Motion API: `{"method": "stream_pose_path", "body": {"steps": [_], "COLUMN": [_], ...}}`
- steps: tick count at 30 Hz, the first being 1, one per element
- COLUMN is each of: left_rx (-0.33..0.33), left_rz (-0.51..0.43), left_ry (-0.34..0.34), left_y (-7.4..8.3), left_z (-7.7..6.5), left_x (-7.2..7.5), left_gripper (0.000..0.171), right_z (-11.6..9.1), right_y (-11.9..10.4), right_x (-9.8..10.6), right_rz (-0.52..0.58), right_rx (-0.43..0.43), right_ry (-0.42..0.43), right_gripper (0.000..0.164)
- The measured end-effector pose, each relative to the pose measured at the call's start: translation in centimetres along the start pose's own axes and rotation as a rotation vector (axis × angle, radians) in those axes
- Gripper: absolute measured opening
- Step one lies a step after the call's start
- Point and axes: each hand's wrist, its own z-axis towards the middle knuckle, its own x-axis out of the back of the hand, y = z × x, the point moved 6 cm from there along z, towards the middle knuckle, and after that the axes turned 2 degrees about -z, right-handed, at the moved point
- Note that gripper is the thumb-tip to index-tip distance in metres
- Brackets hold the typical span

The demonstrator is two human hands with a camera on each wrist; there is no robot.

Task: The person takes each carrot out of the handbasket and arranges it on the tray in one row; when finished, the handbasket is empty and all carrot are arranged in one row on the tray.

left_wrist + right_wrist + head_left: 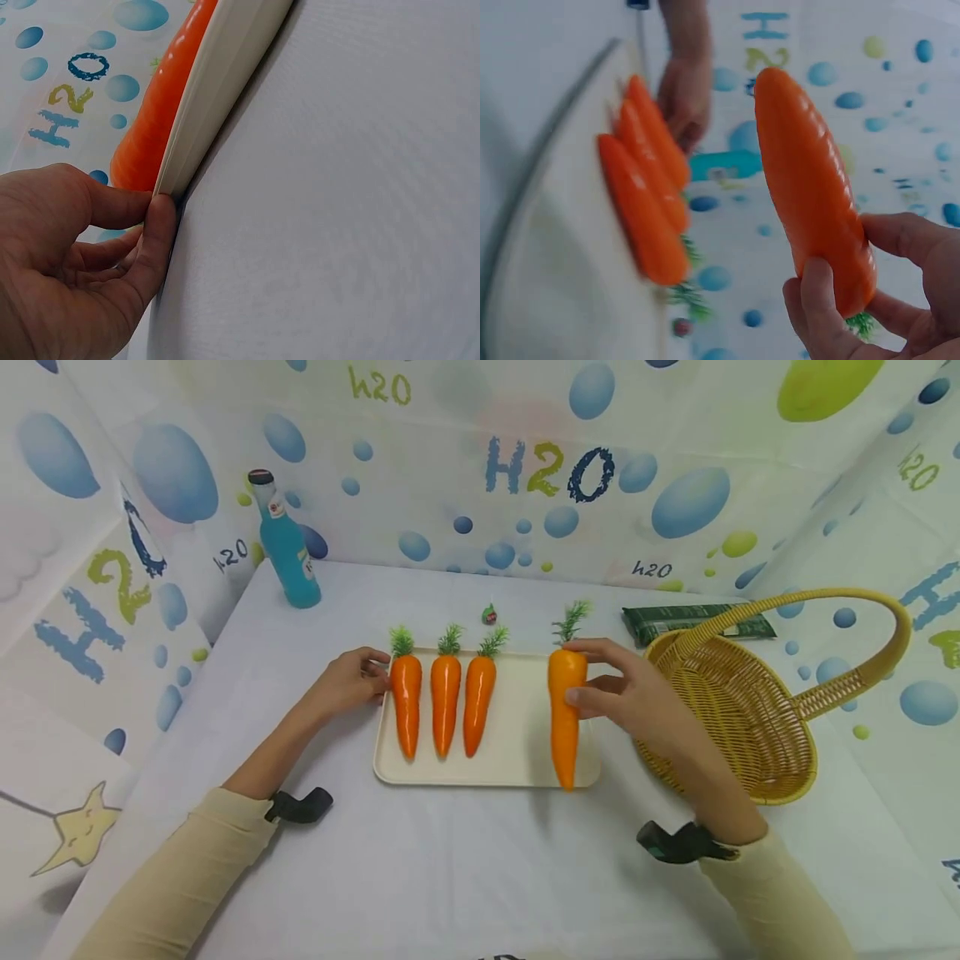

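Note:
My right hand grips an orange toy carrot by its thick upper part, above the right side of a cream tray. In the right wrist view the held carrot points up, thumb and fingers around its broad end, leaves mostly hidden behind the hand. Three more carrots lie side by side on the tray's left half: a left one, a middle one and a right one. At the tray's left edge is my left hand. The left wrist view shows its thumb and fingertip pinching the rim.
A yellow wicker basket with a tall handle stands right of the tray. Behind it lies a dark green packet. A blue bottle stands at the back left, and a small red and green object sits behind the tray.

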Motion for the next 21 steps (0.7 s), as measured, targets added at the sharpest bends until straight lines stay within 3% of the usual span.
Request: {"method": "stream_pose_path", "body": {"steps": [6, 10, 21], "left_rx": [0.010, 0.014, 0.012], "left_rz": [0.003, 0.002, -0.005], "left_ry": [0.019, 0.026, 0.024], "left_y": [-0.3, -0.5, -0.2], "left_z": [-0.1, -0.1, 0.1], "left_x": [0.2, 0.3, 0.0], "left_gripper": [0.044, 0.045, 0.044], "right_z": [4.9, 7.0, 8.7], "right_y": [4.0, 6.1, 8.0], "right_x": [-3.7, -5.2, -6.2], "right_rz": [0.007, -0.029, -0.167], "right_rx": [-0.096, -0.128, -0.134], "right_ry": [-0.007, -0.004, 0.002], "right_gripper": [0.056, 0.054, 0.051]}}
